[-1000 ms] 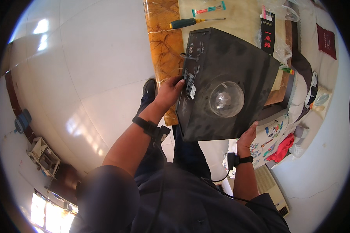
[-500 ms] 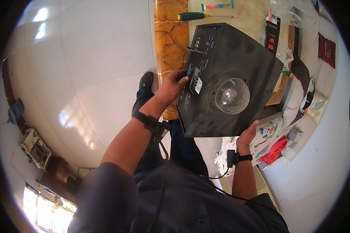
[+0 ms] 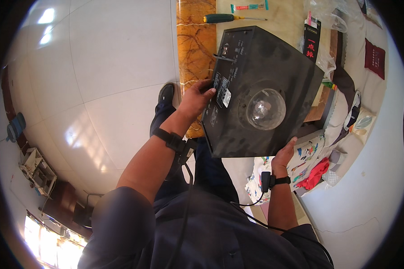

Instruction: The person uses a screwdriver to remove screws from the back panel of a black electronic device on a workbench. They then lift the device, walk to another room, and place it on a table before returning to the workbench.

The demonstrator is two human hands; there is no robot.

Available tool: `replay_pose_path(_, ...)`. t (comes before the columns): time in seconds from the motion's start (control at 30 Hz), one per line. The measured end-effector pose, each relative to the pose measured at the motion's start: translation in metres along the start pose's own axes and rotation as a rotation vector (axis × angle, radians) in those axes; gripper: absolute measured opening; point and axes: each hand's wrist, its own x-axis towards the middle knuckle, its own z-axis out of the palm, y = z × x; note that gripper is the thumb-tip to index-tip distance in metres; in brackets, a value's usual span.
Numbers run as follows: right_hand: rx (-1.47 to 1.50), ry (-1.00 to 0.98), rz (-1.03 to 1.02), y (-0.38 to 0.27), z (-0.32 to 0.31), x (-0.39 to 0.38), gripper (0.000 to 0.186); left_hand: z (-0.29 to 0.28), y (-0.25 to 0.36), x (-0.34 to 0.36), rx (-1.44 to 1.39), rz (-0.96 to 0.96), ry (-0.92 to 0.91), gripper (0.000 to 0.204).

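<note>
While we stand on the pale tiled floor (image 3: 103, 89), we hold a large black box-shaped device (image 3: 260, 89) up in front of us, above the edge of a low table (image 3: 195, 40) with an orange marbled border. Our left hand (image 3: 196, 97) grips the device's left side, fingers curled over the edge just beside a strip of small white labels (image 3: 223, 92) and sockets. Our right hand (image 3: 285, 154) supports the lower right corner from beneath, the thumb pressed against the rim. A clear glass dome (image 3: 265, 109) sits in the middle of the dusty black face turned toward us. Both wrists carry dark straps with thin cables trailing toward our body. On the table beyond the device lies a screwdriver (image 3: 233, 18) with a green and yellow handle, and farther up a small slim packet (image 3: 250, 6) with teal ends. A tall black carton (image 3: 310, 41) stands just beside the device's upper right edge, with crumpled clear plastic (image 3: 323, 13) behind it. To the lower right, colourful cloth (image 3: 314, 168) lies heaped near our right hand.
</note>
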Motion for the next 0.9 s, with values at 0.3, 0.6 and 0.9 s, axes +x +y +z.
replay_pose_path(0.3,-0.096,-0.008,-0.045,0.002,-0.004,0.002,0.086,0.003,0.002,-0.005,-0.023,0.002,0.015,0.043)
replay_pose_path(0.6,-0.157,-0.002,-0.089,0.005,-0.006,0.004,0.085,0.000,-0.003,-0.003,-0.002,-0.029,-0.006,0.044)
replay_pose_path(0.9,-0.054,0.041,-0.080,-0.005,0.002,-0.001,0.084,0.001,0.003,-0.009,0.040,-0.023,0.020,0.044)
